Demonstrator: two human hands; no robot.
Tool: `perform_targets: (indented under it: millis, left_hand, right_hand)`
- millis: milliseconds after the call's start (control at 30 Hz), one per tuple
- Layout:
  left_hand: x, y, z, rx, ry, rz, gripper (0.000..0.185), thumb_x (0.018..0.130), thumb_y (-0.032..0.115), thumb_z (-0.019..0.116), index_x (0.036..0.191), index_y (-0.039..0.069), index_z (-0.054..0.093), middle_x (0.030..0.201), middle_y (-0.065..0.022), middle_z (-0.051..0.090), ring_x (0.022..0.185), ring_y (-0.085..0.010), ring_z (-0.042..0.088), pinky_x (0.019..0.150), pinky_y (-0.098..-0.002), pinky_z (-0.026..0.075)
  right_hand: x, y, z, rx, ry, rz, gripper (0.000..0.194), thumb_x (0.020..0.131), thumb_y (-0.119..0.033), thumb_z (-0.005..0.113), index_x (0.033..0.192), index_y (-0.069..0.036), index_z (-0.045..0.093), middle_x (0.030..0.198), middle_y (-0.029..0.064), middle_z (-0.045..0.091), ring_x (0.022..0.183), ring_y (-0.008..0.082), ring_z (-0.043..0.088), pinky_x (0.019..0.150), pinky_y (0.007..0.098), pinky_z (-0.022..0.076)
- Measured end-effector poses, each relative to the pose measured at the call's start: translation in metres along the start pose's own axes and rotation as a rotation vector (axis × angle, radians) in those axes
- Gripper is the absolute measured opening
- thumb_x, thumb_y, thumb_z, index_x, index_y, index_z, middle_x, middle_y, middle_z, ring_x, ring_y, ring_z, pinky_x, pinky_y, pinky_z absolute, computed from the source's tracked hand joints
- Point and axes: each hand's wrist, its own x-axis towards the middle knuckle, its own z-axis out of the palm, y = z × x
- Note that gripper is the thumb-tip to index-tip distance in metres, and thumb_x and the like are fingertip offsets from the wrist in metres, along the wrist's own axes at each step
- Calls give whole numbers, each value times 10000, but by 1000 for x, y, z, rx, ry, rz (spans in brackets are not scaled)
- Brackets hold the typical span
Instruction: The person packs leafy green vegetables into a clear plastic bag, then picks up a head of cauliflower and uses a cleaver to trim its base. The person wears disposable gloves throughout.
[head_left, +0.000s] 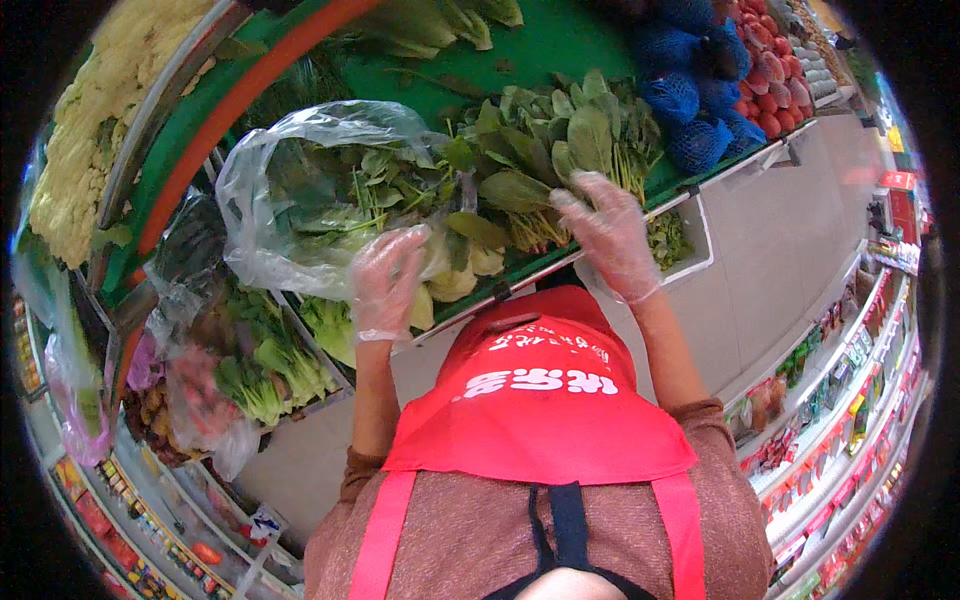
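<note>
In a clear plastic glove, my left hand (390, 279) is at the near right rim of a large clear plastic bag (259, 244) of leafy greens (382, 187); whether its fingers grip the plastic is unclear. My right hand (604, 229), gloved the same way, has its fingers partly spread at the near side of a pile of broad-leaf greens (589, 139). Its fingertips are near or on the leaves; a grip cannot be made out. Pale-stemmed vegetables (454, 283) lie between the hands, along the edge of the green-lined display.
Blue net bags (697, 139) and red wrapped fruit (772, 82) lie at the upper right. A white crate (701, 232) of greens sits below the display edge (525, 283). Cauliflower (82, 142) fills the upper left, beyond an orange rail (225, 112). Store shelves (840, 480) stand at lower right.
</note>
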Motion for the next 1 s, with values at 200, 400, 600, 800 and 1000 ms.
perform_targets:
  millis: [200, 400, 600, 800, 1000]
  left_hand:
    - [5, 2, 16, 91, 54, 77, 275, 863, 137, 707, 1125, 160, 786, 1122, -145, 744, 1068, -360, 687, 960, -463, 531]
    - [20, 20, 50, 437, 26, 63, 599, 794, 265, 820, 1373, 229, 671, 1315, -124, 676, 1232, -369, 612, 1078, -503, 448]
    - [48, 18, 74, 610, -98, 80, 366, 693, 279, 869, 1049, 286, 782, 1277, -71, 682, 1298, -347, 556, 1115, -545, 367]
    - [105, 5, 51, 551, -32, 259, 221, 668, 261, 876, 868, 323, 805, 1357, -69, 668, 1287, -369, 561, 1067, -524, 417]
    - [156, 8, 64, 556, -213, 194, 201, 705, 293, 858, 892, 249, 794, 1147, -46, 751, 1191, -320, 635, 1054, -501, 416]
  right_hand:
    - [12, 10, 39, -155, -174, -197, 455, 813, -257, 745, 1268, -266, 722, 1500, 74, 578, 1431, 295, 473, 1136, 518, 345]
    - [11, 56, 57, -244, -249, 38, 573, 852, -262, 744, 1414, -297, 635, 1630, 88, 436, 1537, 332, 328, 1170, 559, 295]
    - [5, 59, 65, -226, -239, 4, 595, 877, -274, 728, 1457, -311, 600, 1638, 90, 426, 1538, 345, 326, 1181, 571, 283]
    - [6, 55, 65, -222, -239, 27, 615, 859, -253, 737, 1456, -327, 605, 1649, 77, 414, 1542, 349, 324, 1188, 585, 279]
    - [10, 51, 47, -152, -251, 10, 568, 872, -229, 719, 1428, -319, 637, 1645, 84, 417, 1534, 367, 332, 1204, 563, 277]
